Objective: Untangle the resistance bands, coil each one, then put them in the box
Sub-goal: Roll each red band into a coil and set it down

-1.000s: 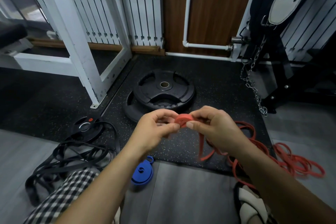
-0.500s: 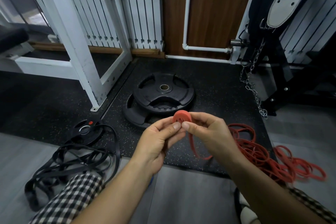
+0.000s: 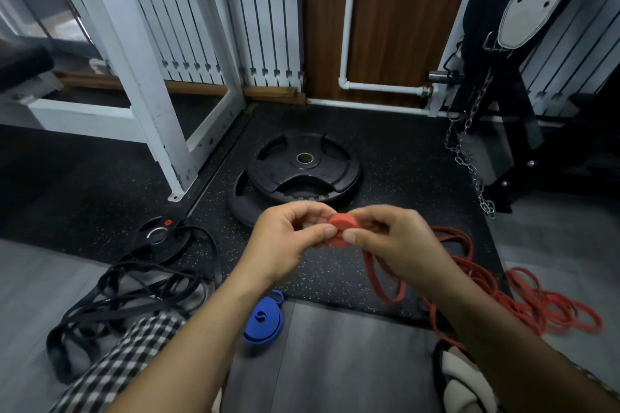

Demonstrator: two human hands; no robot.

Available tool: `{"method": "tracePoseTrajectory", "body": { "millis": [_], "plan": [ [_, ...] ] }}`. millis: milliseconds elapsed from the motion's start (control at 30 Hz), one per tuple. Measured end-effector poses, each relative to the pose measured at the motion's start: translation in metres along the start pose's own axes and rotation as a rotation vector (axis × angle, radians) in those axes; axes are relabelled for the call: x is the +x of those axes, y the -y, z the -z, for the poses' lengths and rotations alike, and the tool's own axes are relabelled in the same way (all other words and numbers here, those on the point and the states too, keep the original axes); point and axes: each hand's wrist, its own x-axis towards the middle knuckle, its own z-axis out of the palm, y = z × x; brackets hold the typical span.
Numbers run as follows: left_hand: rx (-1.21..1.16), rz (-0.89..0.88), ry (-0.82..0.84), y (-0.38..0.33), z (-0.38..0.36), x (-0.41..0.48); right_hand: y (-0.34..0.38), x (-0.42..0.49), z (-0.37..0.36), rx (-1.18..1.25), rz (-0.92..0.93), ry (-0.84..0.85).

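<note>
- Left hand (image 3: 285,238) and right hand (image 3: 392,240) pinch a small, tightly rolled red rubber band coil (image 3: 343,231) between curled fingers, above the speckled black floor mat (image 3: 396,171).
- Its loose tail (image 3: 382,278) hangs toward the floor.

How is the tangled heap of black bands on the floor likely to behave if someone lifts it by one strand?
The black bands lie in slack, overlapping loops, so they would probably sag and trail rather than hold shape. Strands cross many times, so one pull would likely drag the whole heap. One loop lies over a small weight plate and may snag.
</note>
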Motion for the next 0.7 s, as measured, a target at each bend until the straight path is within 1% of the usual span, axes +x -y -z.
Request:
{"method": "tracePoseTrajectory", "body": {
  "millis": [33,67,200,400,467,500,533,633,667,700],
  "plan": [
    [-0.052,0.005,-0.024,0.000,-0.001,-0.001,0.002,0.001,0.002,0.115,-0.011,-0.003],
    [-0.096,0.011,-0.044,-0.001,-0.003,-0.002,0.003,0.002,0.003,0.169,-0.016,-0.004],
    [-0.239,0.047,-0.113,0.001,-0.010,-0.005,0.001,0.003,0.001,0.074,-0.013,-0.024],
    [-0.571,0.145,-0.163,0.005,-0.016,-0.006,0.002,0.003,0.005,0.236,-0.004,0.002],
    [-0.601,0.171,-0.141,0.006,-0.017,-0.006,0.000,0.004,0.006,0.250,-0.023,0.015],
    [-0.561,0.176,-0.115,0.006,-0.016,-0.006,-0.001,0.004,0.006,0.225,-0.031,0.021],
    [-0.463,0.162,-0.081,0.006,-0.013,-0.005,-0.002,0.004,0.008,0.154,-0.037,0.022],
    [0.014,0.044,0.031,0.007,-0.004,-0.001,-0.008,0.002,0.011,-0.310,-0.013,0.033],
    [0.116,0.024,0.058,0.007,-0.002,0.000,-0.009,0.000,0.010,-0.420,0.010,0.045],
    [0.169,0.022,0.074,0.006,-0.002,0.000,-0.010,-0.002,0.008,-0.455,0.024,0.048]
  ]
}}
